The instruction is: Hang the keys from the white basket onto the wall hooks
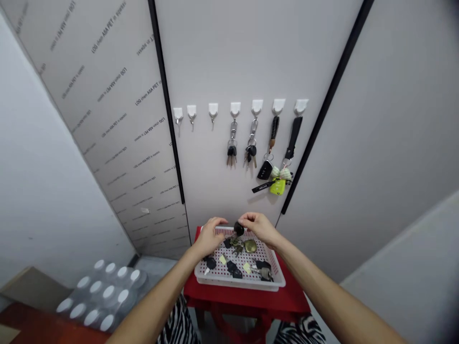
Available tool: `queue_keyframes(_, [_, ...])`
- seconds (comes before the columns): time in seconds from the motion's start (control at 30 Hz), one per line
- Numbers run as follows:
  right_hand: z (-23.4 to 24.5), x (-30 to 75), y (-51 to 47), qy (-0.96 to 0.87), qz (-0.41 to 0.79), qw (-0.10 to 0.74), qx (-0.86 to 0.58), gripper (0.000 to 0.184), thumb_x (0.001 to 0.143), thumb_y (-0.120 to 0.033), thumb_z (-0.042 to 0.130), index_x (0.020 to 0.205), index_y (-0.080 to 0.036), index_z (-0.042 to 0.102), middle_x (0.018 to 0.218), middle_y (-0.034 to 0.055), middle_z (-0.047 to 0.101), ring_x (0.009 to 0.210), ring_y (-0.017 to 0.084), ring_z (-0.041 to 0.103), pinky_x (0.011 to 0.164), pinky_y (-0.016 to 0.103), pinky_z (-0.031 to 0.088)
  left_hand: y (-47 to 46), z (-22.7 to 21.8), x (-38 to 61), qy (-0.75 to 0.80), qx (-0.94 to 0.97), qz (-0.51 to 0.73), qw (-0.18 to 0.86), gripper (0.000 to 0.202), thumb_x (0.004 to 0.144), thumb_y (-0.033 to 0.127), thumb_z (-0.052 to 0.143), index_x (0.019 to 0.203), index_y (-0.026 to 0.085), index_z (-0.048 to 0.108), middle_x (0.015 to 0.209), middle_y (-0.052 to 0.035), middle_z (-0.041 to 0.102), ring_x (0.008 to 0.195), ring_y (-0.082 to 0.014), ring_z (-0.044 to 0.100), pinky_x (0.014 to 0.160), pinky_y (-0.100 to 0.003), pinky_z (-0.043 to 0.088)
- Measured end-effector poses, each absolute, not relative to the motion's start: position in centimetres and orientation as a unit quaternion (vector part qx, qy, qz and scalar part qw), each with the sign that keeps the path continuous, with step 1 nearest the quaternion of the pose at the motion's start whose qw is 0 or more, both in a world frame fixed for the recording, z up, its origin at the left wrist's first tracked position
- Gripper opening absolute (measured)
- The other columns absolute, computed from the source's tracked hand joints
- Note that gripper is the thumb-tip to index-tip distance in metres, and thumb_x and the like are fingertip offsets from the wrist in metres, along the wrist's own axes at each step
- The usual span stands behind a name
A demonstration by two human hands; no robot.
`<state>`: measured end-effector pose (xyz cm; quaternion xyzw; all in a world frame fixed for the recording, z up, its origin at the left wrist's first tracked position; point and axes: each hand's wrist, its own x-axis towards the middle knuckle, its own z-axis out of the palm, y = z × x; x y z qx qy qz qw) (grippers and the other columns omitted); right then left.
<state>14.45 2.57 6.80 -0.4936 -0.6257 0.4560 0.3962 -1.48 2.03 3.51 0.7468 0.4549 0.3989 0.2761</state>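
Observation:
My right hand (261, 227) pinches a black-headed key (238, 228) above the back edge of a white plastic basket (236, 285). Spread fingers show on my left hand (210, 237), which hovers over the basket's back left part with nothing visibly in it. Below the pinched key, a cluster of keys (236, 247) lies beside a gold-coloured square piece (250, 246). I cannot tell whether the pinched key is joined to that cluster. More black-headed keys (234, 269) and a bunch with a metal piece (265, 273) lie nearer the front, some with pale yellow tags (246, 267).
The basket stands on a red stool (244, 301). Several white hooks (235, 109) line the cabinet door ahead. Key bunches (232, 150), a black car key (265, 170) and a yellow-green key case (278, 186) hang there. Wrapped bottles (103, 294) stand at the lower left.

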Motion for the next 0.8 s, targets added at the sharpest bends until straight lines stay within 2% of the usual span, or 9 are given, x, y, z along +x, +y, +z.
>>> queue_keyframes(0.13, [8.5, 13.4, 3.0, -0.647, 0.463, 0.389, -0.464, 0.013, 0.058, -0.025, 0.049, 0.056, -0.012, 0.049, 0.045, -0.005, 0.044, 0.041, 0.004, 0.037, 0.044, 0.019, 0.031, 2.3, 4.2, -1.1, 0.441, 0.712, 0.428, 0.34, 0.031, 0.059, 0.016, 0.046, 0.09, 0.014, 0.05, 0.092, -0.0054, 0.052, 0.087, -0.0144, 0.045, 0.078, -0.027, 0.033])
queue_keyframes(0.3, [11.5, 11.7, 4.0, -0.668, 0.42, 0.416, -0.452, 0.011, 0.057, -0.023, 0.048, 0.055, -0.013, 0.049, 0.043, -0.005, 0.044, 0.039, 0.005, 0.039, 0.043, 0.019, 0.033, 3.1, 6.6, -0.7, 0.38, 0.616, 0.517, 0.457, 0.025, 0.064, 0.026, 0.043, 0.082, 0.012, 0.052, 0.081, -0.0049, 0.057, 0.074, -0.0124, 0.05, 0.07, -0.025, 0.037])
queue_keyframes(0.43, [14.1, 10.0, 5.5, -0.688, 0.383, 0.434, -0.438, 0.011, 0.058, -0.024, 0.048, 0.056, -0.013, 0.049, 0.04, -0.0053, 0.043, 0.036, 0.005, 0.039, 0.039, 0.019, 0.033, 4.5, 9.9, -1.1, 0.391, 0.532, 0.595, 0.459, 0.021, 0.061, 0.027, 0.047, 0.071, 0.011, 0.054, 0.064, -0.0016, 0.056, 0.058, -0.0092, 0.048, 0.057, -0.021, 0.037])
queue_keyframes(0.57, [17.0, 8.3, 7.2, -0.669, 0.359, 0.51, -0.404, 0.01, 0.055, -0.023, 0.049, 0.061, -0.014, 0.047, 0.045, -0.0052, 0.046, 0.039, 0.006, 0.042, 0.041, 0.02, 0.037, 6.1, 14.1, -2.1, 0.379, 0.506, 0.626, 0.457, 0.016, 0.058, 0.026, 0.049, 0.064, 0.011, 0.054, 0.056, -0.0001, 0.053, 0.051, -0.0069, 0.046, 0.05, -0.019, 0.035])
queue_keyframes(0.67, [19.7, 7.3, 8.3, -0.682, 0.278, 0.556, -0.386, 0.01, 0.056, -0.022, 0.048, 0.063, -0.014, 0.049, 0.052, -0.0027, 0.05, 0.046, 0.008, 0.046, 0.048, 0.022, 0.04, 7.7, 17.7, -2.6, 0.373, 0.494, 0.662, 0.422, 0.011, 0.056, 0.022, 0.05, 0.057, 0.011, 0.053, 0.05, 0.0021, 0.049, 0.045, -0.0045, 0.041, 0.046, -0.017, 0.032])
queue_keyframes(0.8, [23.0, 6.4, 9.2, -0.716, 0.105, 0.575, -0.382, 0.019, 0.062, -0.018, 0.041, 0.074, -0.015, 0.055, 0.073, 0.0027, 0.058, 0.067, 0.011, 0.051, 0.066, 0.024, 0.04, 10.0, 22.3, -2.7, 0.338, 0.468, 0.702, 0.416, 0.007, 0.055, 0.019, 0.049, 0.056, 0.012, 0.052, 0.048, 0.0038, 0.047, 0.044, -0.0036, 0.041, 0.048, -0.017, 0.033])
